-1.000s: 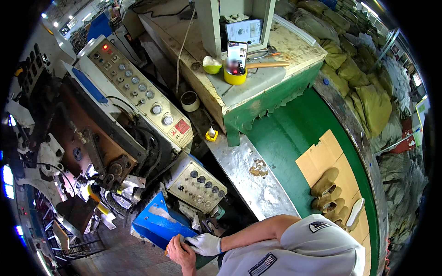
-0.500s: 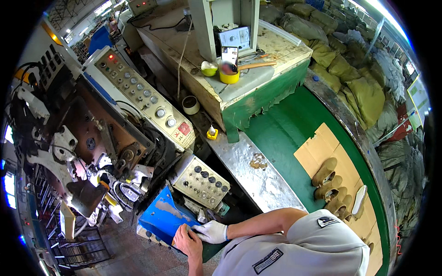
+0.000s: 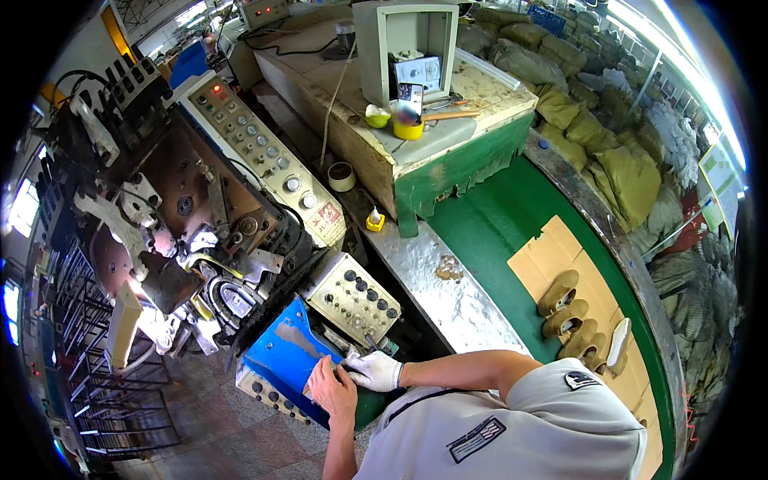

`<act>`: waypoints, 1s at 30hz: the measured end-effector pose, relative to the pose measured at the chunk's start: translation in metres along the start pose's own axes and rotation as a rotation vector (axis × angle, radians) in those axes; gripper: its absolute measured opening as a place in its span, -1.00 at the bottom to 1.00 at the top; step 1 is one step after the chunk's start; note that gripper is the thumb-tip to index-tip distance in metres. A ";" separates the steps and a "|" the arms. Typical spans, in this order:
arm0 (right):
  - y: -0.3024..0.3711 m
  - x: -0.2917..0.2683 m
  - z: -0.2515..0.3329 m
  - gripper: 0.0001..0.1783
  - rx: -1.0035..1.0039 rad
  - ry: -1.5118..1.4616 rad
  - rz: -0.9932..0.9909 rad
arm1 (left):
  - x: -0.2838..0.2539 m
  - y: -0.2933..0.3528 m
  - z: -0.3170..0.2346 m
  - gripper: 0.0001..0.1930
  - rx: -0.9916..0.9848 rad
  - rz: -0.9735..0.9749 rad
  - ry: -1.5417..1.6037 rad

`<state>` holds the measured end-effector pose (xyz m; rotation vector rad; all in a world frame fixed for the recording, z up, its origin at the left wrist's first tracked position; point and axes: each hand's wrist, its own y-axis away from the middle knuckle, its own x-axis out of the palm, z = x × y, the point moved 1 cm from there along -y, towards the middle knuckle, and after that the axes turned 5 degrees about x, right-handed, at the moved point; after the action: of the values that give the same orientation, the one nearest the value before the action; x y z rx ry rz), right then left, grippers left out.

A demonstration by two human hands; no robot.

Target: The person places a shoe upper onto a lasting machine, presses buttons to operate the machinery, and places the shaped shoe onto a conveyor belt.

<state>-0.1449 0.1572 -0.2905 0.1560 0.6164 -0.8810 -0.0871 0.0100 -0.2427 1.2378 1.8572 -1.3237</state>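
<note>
My bare left hand (image 3: 332,390) is closed, its fingers bent inward over the lower edge of a blue machine cover (image 3: 284,350). A small tan sliver shows beside its fingers, but I cannot make out what it is. My right hand (image 3: 374,372), in a white knit glove, meets the left one, fingertips against fingertips. Its fingers are pressed together, and whatever they hold is hidden. Right behind the hands stands a cream control box (image 3: 356,298) with black knobs.
To the left is a shoe machine (image 3: 184,240) with metal arms and a long control panel (image 3: 260,152). Several brown slip-on shoes (image 3: 564,320) lie on cardboard (image 3: 544,252) over a green bench at right. A yellow cup (image 3: 408,130) and a phone stand on the far table.
The view has shifted slightly, so the machine sits a little further right. Both hands stay together at the blue cover, with the left fingers turned a little more upright.
</note>
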 end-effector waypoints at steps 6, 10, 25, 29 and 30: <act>0.001 -0.002 0.005 -0.57 0.055 0.049 0.016 | 0.001 0.002 0.004 -0.65 0.010 -0.028 0.032; 0.001 -0.004 0.013 -0.58 0.090 0.055 0.004 | -0.001 0.005 0.007 -0.65 0.016 -0.041 0.044; 0.003 0.005 0.004 -0.55 0.122 0.123 -0.022 | -0.004 0.003 0.006 -0.64 0.027 -0.048 0.103; 0.003 0.004 0.007 -0.57 0.109 0.096 -0.032 | -0.005 0.004 0.008 -0.64 0.021 -0.034 0.104; 0.003 0.004 0.008 -0.57 0.118 0.100 -0.032 | -0.005 0.004 0.008 -0.64 0.021 -0.036 0.104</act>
<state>-0.1369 0.1531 -0.2868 0.2990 0.6615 -0.9451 -0.0820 0.0012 -0.2431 1.3124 1.9501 -1.3240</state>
